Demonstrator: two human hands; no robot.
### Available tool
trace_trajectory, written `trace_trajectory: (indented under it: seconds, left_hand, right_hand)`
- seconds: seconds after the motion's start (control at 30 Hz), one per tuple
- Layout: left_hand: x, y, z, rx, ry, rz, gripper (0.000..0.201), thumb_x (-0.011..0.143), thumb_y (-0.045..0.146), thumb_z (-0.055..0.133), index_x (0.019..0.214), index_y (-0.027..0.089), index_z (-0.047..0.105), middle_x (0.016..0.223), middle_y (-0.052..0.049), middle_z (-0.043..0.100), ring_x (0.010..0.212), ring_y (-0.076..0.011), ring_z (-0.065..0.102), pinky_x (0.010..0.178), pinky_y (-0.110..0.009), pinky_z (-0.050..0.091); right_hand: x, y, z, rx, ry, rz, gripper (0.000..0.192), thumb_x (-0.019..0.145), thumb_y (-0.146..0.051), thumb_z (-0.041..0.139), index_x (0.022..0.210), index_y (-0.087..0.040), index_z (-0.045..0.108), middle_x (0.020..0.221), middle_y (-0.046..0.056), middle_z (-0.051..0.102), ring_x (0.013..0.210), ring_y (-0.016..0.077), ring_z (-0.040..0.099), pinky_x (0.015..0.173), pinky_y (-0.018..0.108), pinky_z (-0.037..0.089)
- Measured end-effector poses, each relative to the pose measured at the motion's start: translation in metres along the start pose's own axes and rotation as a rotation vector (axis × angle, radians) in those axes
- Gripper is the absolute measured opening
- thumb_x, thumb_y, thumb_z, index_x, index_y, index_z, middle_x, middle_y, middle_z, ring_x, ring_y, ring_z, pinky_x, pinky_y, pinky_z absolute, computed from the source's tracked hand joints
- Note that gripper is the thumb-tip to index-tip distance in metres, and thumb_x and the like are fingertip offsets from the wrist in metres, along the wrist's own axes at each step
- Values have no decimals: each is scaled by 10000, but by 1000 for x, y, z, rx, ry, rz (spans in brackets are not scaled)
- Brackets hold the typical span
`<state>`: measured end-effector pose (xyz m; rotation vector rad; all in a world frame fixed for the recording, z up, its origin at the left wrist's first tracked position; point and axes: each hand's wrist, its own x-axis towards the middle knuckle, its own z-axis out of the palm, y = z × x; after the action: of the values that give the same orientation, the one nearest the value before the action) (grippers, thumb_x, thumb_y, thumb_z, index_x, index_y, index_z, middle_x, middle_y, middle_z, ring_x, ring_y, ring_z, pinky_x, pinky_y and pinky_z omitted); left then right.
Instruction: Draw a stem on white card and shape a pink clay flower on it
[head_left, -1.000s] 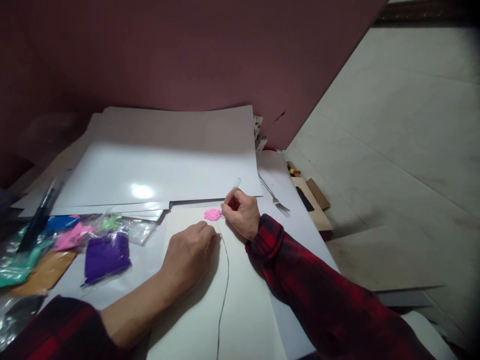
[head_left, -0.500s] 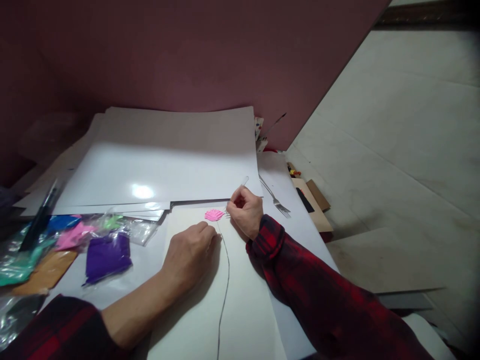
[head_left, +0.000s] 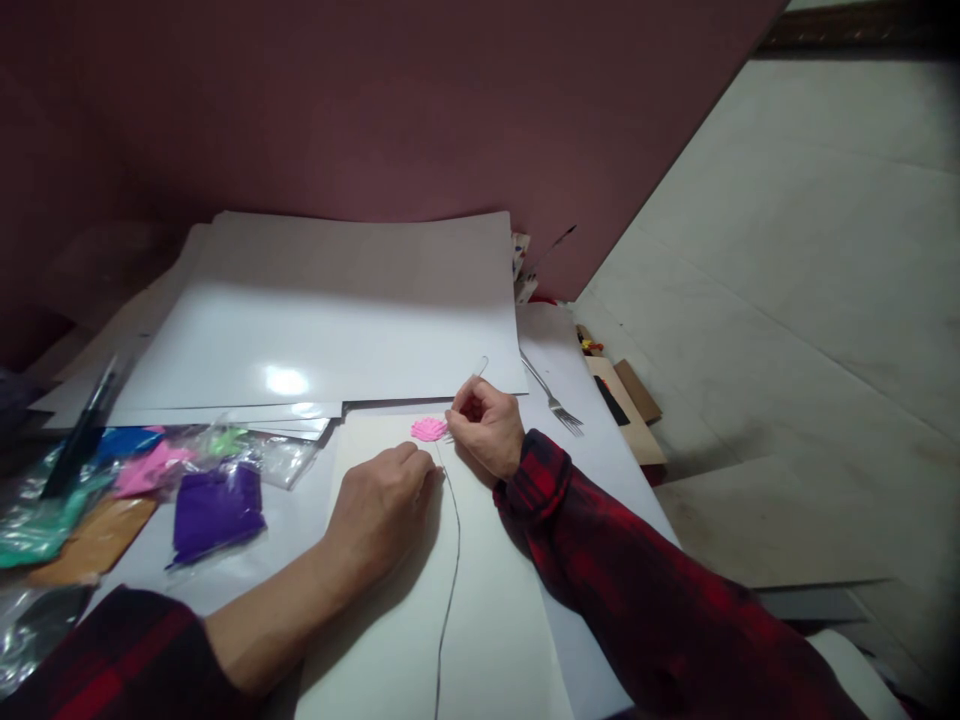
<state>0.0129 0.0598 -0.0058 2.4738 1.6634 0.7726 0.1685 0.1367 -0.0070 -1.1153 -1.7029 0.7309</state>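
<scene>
Head view looks down on my two hands meeting over a cream sheet (head_left: 480, 620) on the bench. My right hand (head_left: 487, 425) has its fingers pinched tight around a thin clear tool (head_left: 475, 372), thumb and forefinger closed on the lower part of it, the other fingers curled into the palm. My left hand (head_left: 379, 505) lies knuckles up on the cream sheet, fingers bent and drawn together, the fingertips pressing down on the paper; I cannot tell whether anything is under them.

The clear tool is long and slim. Its long axis runs on a slant: the free end rises up and away from me to the right, past my knuckles, and the working end points down and left at the pink clay flower (head_left: 429, 429), with the tip at the flower's right edge. The pink clay flower sits flat at the far end of the cream sheet, just beyond my left fingertips and just left of my right hand. From the flower a thin dark line (head_left: 452, 560) curves back along the sheet toward me, passing between my two wrists.

Beyond the flower lies a stack of glossy white sheets (head_left: 330, 330), its near edge close behind the flower. Right of the flower, past my right hand, a metal fork (head_left: 553, 397) lies on the bench. Well left of the flower are plastic bags of coloured clay (head_left: 214, 505), purple, pink, green and blue, and dark brushes (head_left: 79, 435) farther left. My red plaid sleeve (head_left: 645, 590) covers the right side of the cream sheet.
</scene>
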Motion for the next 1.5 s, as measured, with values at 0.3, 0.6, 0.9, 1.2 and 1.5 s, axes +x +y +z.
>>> trace_trajectory:
  seconds: [0.3, 0.6, 0.9, 1.2, 1.5]
  left_hand:
    - [1, 0, 1, -5, 0, 8, 268, 886, 167, 468, 633, 153, 555, 605, -13, 541, 535, -135, 469, 497, -277, 281]
    - [0, 0, 0, 7, -15, -3, 264, 886, 169, 468, 636, 159, 552, 620, -18, 554, 544, -142, 476, 499, -284, 277]
    - [0, 0, -1, -1, -29, -6, 264, 892, 167, 458, 649, 159, 559, 632, -22, 563, 555, -144, 486, 506, -283, 286]
    - [1, 0, 0, 4, -33, -6, 262, 895, 174, 462, 654, 156, 564, 642, -23, 571, 567, -148, 505, 510, -287, 295]
    - [1, 0, 0, 0, -25, 2, 270, 899, 176, 448, 655, 162, 563, 639, -24, 572, 561, -150, 502, 504, -290, 298]
  right_hand:
    - [1, 1, 0, -33, -6, 8, 81, 666, -141, 581, 661, -194, 520, 544, -59, 495, 487, 91, 444, 496, 227, 382]
    - [2, -1, 1, -142, 30, 27, 82, 662, -147, 563, 648, -201, 503, 528, -67, 465, 480, 92, 416, 504, 235, 362]
    - [3, 1, 1, -187, 75, 49, 89, 637, -140, 544, 639, -208, 488, 525, -67, 458, 485, 100, 418, 498, 239, 351]
    - [4, 0, 0, -219, 133, 59, 95, 623, -141, 534, 616, -211, 470, 516, -73, 431, 482, 97, 394, 495, 238, 342]
    - [2, -3, -2, -72, 140, 10, 83, 650, -160, 548, 637, -207, 481, 520, -75, 432, 464, 84, 375, 461, 227, 326]
